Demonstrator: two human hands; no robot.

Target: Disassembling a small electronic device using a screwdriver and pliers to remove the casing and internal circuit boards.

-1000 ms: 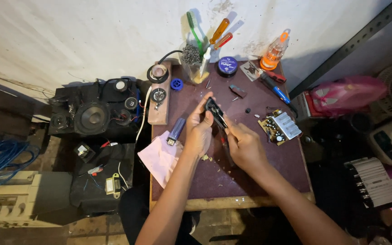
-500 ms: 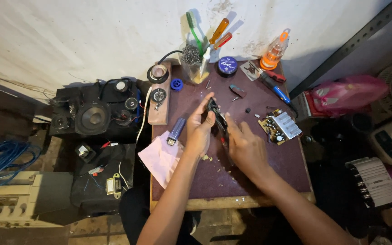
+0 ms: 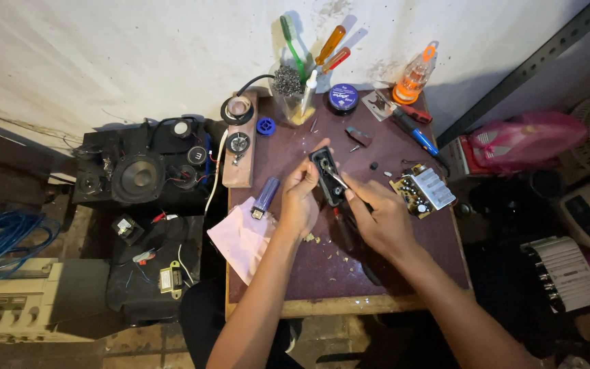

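- Left hand (image 3: 300, 199) pinching small black plastic case (image 3: 328, 175) by its long edges.
- Right hand (image 3: 377, 217) pinching thin metal tool (image 3: 339, 181) into it.
- Probably light, rigid, somewhat brittle.

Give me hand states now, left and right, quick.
Left hand: closed on the small black casing, holding it above the table.
Right hand: closed on a thin metal tool, tip at the casing.

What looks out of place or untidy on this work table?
Small pale crumbs lie scattered on the table below the left hand. A pink paper hangs over the left edge.
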